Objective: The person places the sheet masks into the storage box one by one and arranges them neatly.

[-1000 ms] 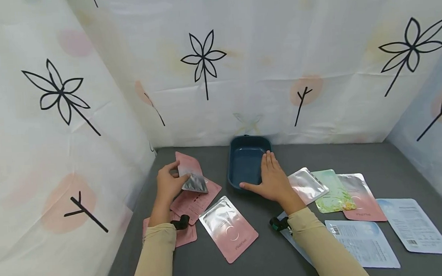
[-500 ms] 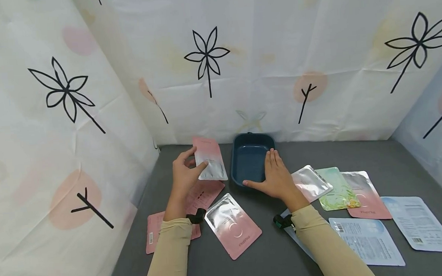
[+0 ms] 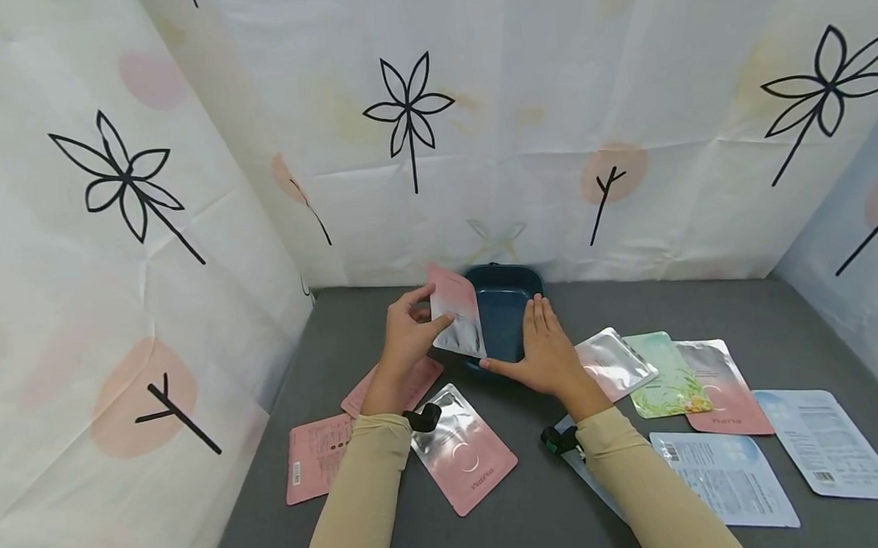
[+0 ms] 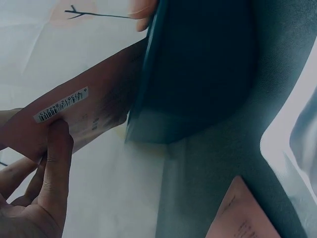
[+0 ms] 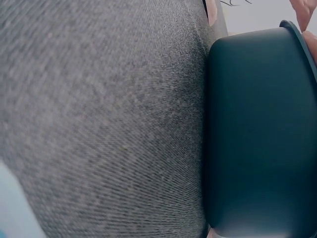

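Observation:
My left hand (image 3: 407,338) pinches a pink and silver sheet mask packet (image 3: 456,306) between thumb and fingers. The packet stands tilted over the left rim of a dark blue rectangular bin (image 3: 506,303). A barcode label shows on the packet (image 4: 94,99) in the left wrist view, and its far end reaches the rim of the bin (image 4: 203,69). My right hand (image 3: 548,358) rests against the bin's right side with straight fingers; its thumb points left along the near rim. In the right wrist view the outer wall of the bin (image 5: 257,134) fills the right side.
Pink packets (image 3: 318,456) lie left, partly under the left forearm. A pink-silver packet (image 3: 465,463) lies between the forearms. To the right are silver (image 3: 613,366), green (image 3: 664,378), pink-silver (image 3: 728,395) and light blue packets (image 3: 725,481). A patterned curtain (image 3: 514,138) hangs behind.
My left hand has carried the packet rightward from above the pink packets to the bin's left rim. The right hand stays against the bin.

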{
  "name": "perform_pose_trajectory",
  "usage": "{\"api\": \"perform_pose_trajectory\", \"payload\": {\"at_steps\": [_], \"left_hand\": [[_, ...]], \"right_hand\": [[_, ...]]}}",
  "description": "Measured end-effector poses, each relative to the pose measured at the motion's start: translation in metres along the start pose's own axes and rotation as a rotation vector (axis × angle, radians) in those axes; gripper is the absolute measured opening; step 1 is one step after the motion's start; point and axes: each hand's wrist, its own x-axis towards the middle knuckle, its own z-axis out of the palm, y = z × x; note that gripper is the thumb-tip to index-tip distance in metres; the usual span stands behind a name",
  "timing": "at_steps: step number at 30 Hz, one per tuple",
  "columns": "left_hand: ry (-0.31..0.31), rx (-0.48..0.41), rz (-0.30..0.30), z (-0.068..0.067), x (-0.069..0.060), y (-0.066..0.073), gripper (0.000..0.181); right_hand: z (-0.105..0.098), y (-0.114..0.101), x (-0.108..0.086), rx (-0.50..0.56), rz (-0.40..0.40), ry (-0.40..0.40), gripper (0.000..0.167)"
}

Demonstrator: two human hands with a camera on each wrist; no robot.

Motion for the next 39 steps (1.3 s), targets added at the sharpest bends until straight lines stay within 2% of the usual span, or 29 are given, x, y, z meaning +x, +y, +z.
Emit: {"api": "perform_pose_trajectory", "payload": {"at_steps": [4,8,14,16,22,26,32,39], "left_hand": [[-0.041,0.045,-0.026,0.009,0.006,-0.003,0.064],[-0.082,0.118,-0.022,0.015,0.009,-0.007,0.062],[-0.136,0.225,-0.021,0.019,0.006,-0.011,0.057],[-0.134,0.243,-0.015,0.019,0.004,-0.012,0.056],[-0.075,0.254,-0.008,0.018,0.005,-0.015,0.051],[-0.091,0.257,-0.026,0.016,0.005,-0.015,0.052],[-0.137,0.233,-0.062,0.009,0.000,-0.017,0.049],[-0.155,0.237,-0.069,-0.018,-0.008,-0.021,0.045]], "right_hand": [[0.002,0.001,0.001,-0.001,-0.008,-0.010,0.142],[0.005,0.000,0.000,-0.002,-0.007,-0.008,0.142],[0.009,-0.003,-0.005,-0.003,0.002,-0.021,0.141],[0.009,-0.003,-0.006,-0.001,0.000,-0.016,0.141],[0.006,-0.002,-0.004,0.003,-0.014,0.004,0.140],[0.006,0.001,-0.002,-0.004,-0.016,0.011,0.140],[0.005,0.001,0.000,-0.008,-0.026,0.016,0.137],[0.001,0.002,0.001,-0.007,-0.021,0.007,0.138]]}}
